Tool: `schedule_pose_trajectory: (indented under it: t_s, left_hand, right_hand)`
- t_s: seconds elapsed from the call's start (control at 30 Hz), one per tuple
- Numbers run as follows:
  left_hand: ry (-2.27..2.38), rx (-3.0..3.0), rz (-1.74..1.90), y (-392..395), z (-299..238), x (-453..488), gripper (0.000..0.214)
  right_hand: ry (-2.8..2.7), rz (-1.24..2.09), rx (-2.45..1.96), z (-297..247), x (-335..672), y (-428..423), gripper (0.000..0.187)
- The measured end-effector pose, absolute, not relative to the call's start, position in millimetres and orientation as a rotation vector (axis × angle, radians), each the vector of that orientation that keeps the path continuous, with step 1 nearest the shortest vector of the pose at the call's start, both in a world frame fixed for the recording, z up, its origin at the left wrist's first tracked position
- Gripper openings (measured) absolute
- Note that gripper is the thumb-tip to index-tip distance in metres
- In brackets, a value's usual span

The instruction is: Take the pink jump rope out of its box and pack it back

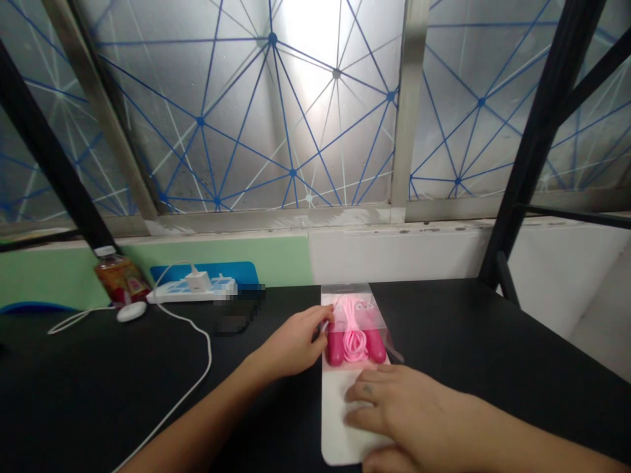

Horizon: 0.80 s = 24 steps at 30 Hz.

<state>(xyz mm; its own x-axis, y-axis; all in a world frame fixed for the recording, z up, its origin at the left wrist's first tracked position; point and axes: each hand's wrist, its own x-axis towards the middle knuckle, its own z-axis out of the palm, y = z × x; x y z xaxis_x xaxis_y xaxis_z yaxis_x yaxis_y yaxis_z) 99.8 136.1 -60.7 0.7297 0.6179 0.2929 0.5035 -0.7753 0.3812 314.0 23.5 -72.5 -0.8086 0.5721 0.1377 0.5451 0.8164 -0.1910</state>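
A pink skipping rope point(355, 345) with two darker pink handles lies coiled inside a clear plastic bag point(372, 320). The bag rests on the upper part of a white board point(340, 427) on the black table. At the bag's left edge, my left hand point(300, 338) has its thumb and fingers curled around the plastic film. My right hand point(394, 407) lies over the lower right of the board, just below the bag, its fingers spread. Its thumb is partly cut off by the lower frame edge.
On the black table point(162, 381), a white power strip point(172, 291) with a charger point(198, 281) stands at the back left. A white mouse point(131, 311) and a drink bottle point(119, 276) are beside it. A white cable point(210, 351) runs forward. Black metal posts point(535, 131) flank the window.
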Motion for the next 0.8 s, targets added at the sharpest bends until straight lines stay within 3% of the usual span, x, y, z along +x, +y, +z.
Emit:
schedule_pose_trajectory:
  t_s: [0.2,0.4,0.5,0.6,0.7,0.8]
  left_hand:
    - [0.891,2.674,0.546,133.4,-61.6,101.3,0.026]
    - [0.886,2.682,0.558,133.1,-60.6,93.7,0.024]
    - [0.869,2.645,0.554,132.8,-58.7,87.4,0.020]
    - [0.870,2.580,0.530,131.6,-54.9,84.0,0.019]
    - [0.898,2.580,0.497,129.1,-51.7,82.5,0.024]
    - [0.889,2.637,0.456,127.1,-52.7,80.7,0.041]
  right_hand:
    - [-2.732,0.229,-1.071,-81.1,322.4,33.8,0.038]
    - [-2.715,0.319,-0.991,-66.3,326.2,27.7,0.044]
    - [-2.575,0.218,-1.013,-62.8,332.3,32.8,0.034]
    - [-2.370,0.100,-1.160,-71.5,340.6,45.2,0.038]
    - [-2.260,0.064,-1.277,-85.3,346.2,57.9,0.055]
    - [-2.213,0.062,-1.321,-92.3,347.3,65.5,0.052]
